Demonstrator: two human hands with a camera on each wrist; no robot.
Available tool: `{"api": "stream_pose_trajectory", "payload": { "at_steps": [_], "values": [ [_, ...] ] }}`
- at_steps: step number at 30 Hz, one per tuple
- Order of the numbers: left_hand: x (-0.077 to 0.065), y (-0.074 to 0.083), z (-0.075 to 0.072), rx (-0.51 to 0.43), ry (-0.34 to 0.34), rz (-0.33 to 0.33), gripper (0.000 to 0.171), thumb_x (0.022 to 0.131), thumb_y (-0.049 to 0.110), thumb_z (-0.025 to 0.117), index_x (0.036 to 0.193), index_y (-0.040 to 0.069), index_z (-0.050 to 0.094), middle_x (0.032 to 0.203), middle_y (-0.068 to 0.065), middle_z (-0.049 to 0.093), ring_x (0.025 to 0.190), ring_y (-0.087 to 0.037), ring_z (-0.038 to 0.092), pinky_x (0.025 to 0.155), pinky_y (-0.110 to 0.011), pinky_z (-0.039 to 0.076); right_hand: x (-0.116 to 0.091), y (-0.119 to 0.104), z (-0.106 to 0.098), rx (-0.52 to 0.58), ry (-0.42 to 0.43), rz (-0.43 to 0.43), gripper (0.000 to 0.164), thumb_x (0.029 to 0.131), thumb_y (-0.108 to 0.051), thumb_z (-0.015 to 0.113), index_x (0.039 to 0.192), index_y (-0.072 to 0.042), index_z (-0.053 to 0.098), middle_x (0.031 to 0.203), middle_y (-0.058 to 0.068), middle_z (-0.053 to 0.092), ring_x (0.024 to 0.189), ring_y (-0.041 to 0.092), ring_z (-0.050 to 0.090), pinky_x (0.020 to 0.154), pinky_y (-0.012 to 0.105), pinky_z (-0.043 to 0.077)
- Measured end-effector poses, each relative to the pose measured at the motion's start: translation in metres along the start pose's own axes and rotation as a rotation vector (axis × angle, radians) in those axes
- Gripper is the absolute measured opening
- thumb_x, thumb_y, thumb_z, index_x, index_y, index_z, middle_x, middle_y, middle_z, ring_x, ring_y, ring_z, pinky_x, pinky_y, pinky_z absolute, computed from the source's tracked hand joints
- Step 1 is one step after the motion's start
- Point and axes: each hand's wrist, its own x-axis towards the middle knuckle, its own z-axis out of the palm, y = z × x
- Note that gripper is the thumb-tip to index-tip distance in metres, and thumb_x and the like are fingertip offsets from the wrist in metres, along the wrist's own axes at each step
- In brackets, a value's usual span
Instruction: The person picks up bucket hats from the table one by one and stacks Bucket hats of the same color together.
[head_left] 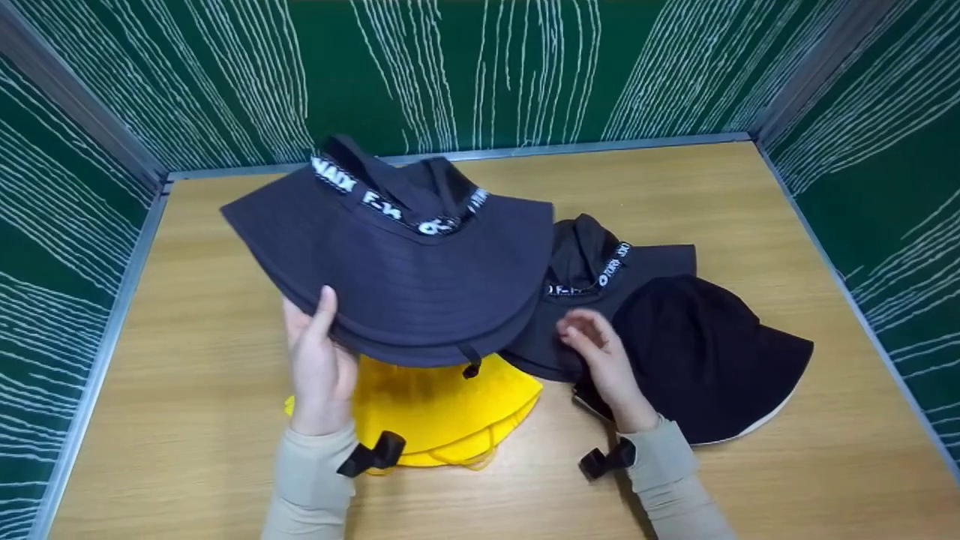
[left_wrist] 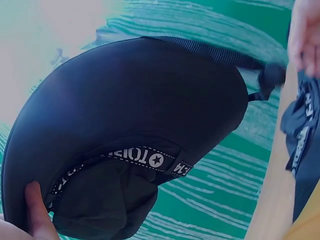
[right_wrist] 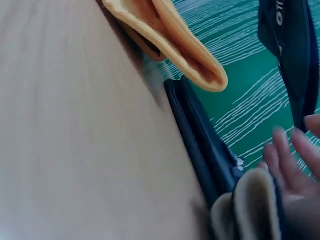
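My left hand grips the brim of a dark grey sun hat, thumb over the brim, holding it up above the table. The hat's band carries white lettering, and a small black toggle dangles from its lower edge. In the left wrist view, the thumb presses on the same hat's brim. My right hand, fingers loosely bent around nothing, hovers by a second dark hat with a lettered band and a black hat with a pale underside.
A yellow hat with a thin cord lies near the front, partly behind the raised hat. All rest on a wooden table. Green panels with white streaks rise at the back and both sides, along the metal edging.
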Motion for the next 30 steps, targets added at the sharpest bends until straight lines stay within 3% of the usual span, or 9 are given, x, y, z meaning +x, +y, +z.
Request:
{"api": "stream_pose_trajectory", "payload": {
  "at_steps": [6, 11, 17, 20, 22, 26, 30],
  "values": [
    [-0.014, -0.006, 0.003, 0.061, -0.032, -0.053, 0.057, 0.098, 0.003, 0.043, 0.15, 0.018, 0.022, 0.141, -0.004, 0.041, 0.122, -0.015, 0.048, 0.102, -0.025, 0.04, 0.008, -0.02, 0.003, 0.388, 0.034, 0.175, 0.032, 0.102, -0.026, 0.038, 0.129, -0.011, 0.033, 0.115, 0.004, 0.053, 0.102, 0.017, 0.055, 0.087, 0.032, 0.05],
    [-0.024, -0.01, 0.004, 0.085, -0.056, -0.086, 0.058, 0.099, 0.004, 0.04, 0.151, 0.018, 0.018, 0.147, -0.004, 0.033, 0.131, -0.015, 0.038, 0.109, -0.026, 0.032, 0.007, -0.026, 0.005, 0.633, -0.093, 0.272, 0.044, 0.101, -0.046, 0.023, 0.134, -0.017, 0.025, 0.117, 0.003, 0.055, 0.102, 0.018, 0.056, 0.085, 0.036, 0.048],
    [-0.028, -0.016, 0.001, 0.083, -0.066, -0.102, 0.059, 0.1, 0.005, 0.041, 0.151, 0.018, 0.017, 0.149, -0.004, 0.031, 0.133, -0.015, 0.036, 0.11, -0.026, 0.03, 0.002, -0.021, 0.007, 0.897, -0.331, 0.209, 0.055, 0.097, -0.054, 0.023, 0.133, -0.014, 0.037, 0.126, 0.006, 0.057, 0.113, 0.02, 0.057, 0.093, 0.04, 0.047],
    [-0.028, -0.019, -0.002, 0.088, -0.059, -0.097, 0.058, 0.099, 0.004, 0.041, 0.151, 0.017, 0.018, 0.146, -0.003, 0.034, 0.13, -0.014, 0.039, 0.108, -0.026, 0.032, 0.002, -0.02, 0.009, 1.03, -0.445, 0.158, 0.049, 0.101, -0.044, 0.024, 0.132, -0.012, 0.045, 0.128, 0.008, 0.057, 0.115, 0.022, 0.057, 0.095, 0.041, 0.047],
    [-0.029, -0.021, -0.004, 0.1, -0.057, -0.091, 0.058, 0.099, 0.004, 0.042, 0.151, 0.017, 0.019, 0.145, -0.003, 0.035, 0.129, -0.014, 0.041, 0.107, -0.026, 0.033, 0.003, -0.022, 0.012, 1.109, -0.472, 0.129, 0.043, 0.104, -0.033, 0.025, 0.129, -0.009, 0.05, 0.125, 0.01, 0.059, 0.113, 0.022, 0.059, 0.095, 0.039, 0.048],
    [-0.028, -0.025, -0.007, 0.124, -0.072, -0.08, 0.06, 0.099, 0.002, 0.042, 0.151, 0.017, 0.018, 0.146, -0.002, 0.034, 0.13, -0.013, 0.04, 0.108, -0.026, 0.033, 0.002, -0.03, 0.02, 1.136, -0.384, 0.088, 0.032, 0.103, -0.01, 0.03, 0.126, -0.006, 0.052, 0.121, 0.01, 0.061, 0.11, 0.021, 0.061, 0.094, 0.033, 0.049],
    [-0.028, -0.026, -0.009, 0.158, -0.082, -0.078, 0.06, 0.098, -0.001, 0.041, 0.15, 0.017, 0.018, 0.146, -0.002, 0.034, 0.13, -0.014, 0.04, 0.109, -0.026, 0.033, 0.001, -0.037, 0.028, 0.964, -0.225, 0.041, 0.044, 0.099, 0.003, 0.036, 0.14, -0.012, 0.032, 0.127, 0.007, 0.057, 0.113, 0.02, 0.059, 0.094, 0.031, 0.049]
  ]
}}
